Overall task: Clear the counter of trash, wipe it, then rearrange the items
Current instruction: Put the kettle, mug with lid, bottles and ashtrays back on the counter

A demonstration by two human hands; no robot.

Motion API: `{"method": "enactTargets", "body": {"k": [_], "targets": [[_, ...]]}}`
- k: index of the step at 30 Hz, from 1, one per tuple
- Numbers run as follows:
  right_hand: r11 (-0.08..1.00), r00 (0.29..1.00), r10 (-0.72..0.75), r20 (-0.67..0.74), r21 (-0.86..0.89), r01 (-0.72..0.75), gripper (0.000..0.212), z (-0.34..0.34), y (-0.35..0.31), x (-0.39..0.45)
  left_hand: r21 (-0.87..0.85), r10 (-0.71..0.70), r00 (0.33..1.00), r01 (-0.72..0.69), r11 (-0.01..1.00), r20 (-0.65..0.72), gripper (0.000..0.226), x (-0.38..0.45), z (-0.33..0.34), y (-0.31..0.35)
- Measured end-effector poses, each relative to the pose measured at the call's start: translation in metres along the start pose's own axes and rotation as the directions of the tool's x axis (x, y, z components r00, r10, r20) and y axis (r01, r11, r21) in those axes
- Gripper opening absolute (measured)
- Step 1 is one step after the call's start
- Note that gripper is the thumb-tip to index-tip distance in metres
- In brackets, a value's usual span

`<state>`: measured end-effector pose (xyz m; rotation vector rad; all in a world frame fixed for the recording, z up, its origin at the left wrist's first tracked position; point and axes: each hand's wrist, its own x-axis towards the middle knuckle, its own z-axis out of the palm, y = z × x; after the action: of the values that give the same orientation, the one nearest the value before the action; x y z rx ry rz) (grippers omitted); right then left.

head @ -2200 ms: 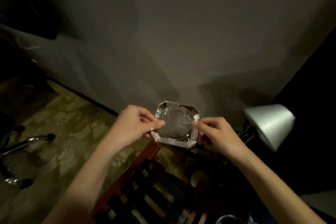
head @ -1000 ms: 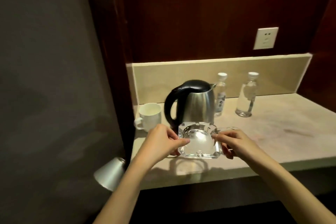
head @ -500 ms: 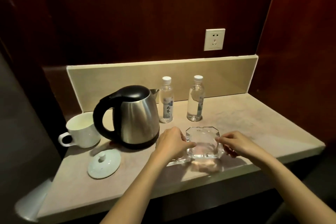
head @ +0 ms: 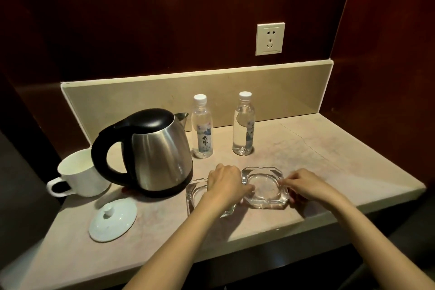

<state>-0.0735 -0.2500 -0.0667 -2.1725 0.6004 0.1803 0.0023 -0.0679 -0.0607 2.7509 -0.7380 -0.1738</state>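
A clear glass ashtray (head: 264,187) sits flat on the beige stone counter (head: 329,160) near its front edge. My left hand (head: 227,183) pinches its left rim and my right hand (head: 306,185) pinches its right rim. A second glass ashtray (head: 196,195) lies just to the left, partly hidden under my left wrist. Behind them stand a steel kettle (head: 155,150) with a black handle and two water bottles, one on the left (head: 202,127) and one on the right (head: 243,123).
A white mug (head: 77,174) stands at the left beside the kettle, and its white lid (head: 113,219) lies in front of it. A wall socket (head: 270,39) is above the backsplash. Dark wood panels close in the back and right side.
I turned from the wall and floor to the counter, carrying the ashtray in both hands. It came down from the air and now rests on the counter beside the other ashtray.
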Motion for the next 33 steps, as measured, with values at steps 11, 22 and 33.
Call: {"method": "enactTargets", "body": {"k": [11,22,33], "targets": [[0.984,0.971,-0.148,-0.188,-0.129,0.125,0.016,-0.014,-0.01,-0.022,-0.164,0.137,0.985,-0.153,0.974,-0.107,0.027,-0.023,-0.027,-0.036],[0.92,0.96,-0.272,-0.06,-0.31,0.242,0.018,0.024,-0.07,-0.073,0.032,0.218,0.971,-0.216,0.976,-0.097,0.028,-0.073,-0.073,-0.075],[0.868,0.942,-0.333,-0.032,-0.401,0.293,0.028,0.034,-0.091,-0.088,0.169,0.264,0.962,-0.248,0.954,-0.074,0.025,-0.084,-0.093,-0.076]]}}
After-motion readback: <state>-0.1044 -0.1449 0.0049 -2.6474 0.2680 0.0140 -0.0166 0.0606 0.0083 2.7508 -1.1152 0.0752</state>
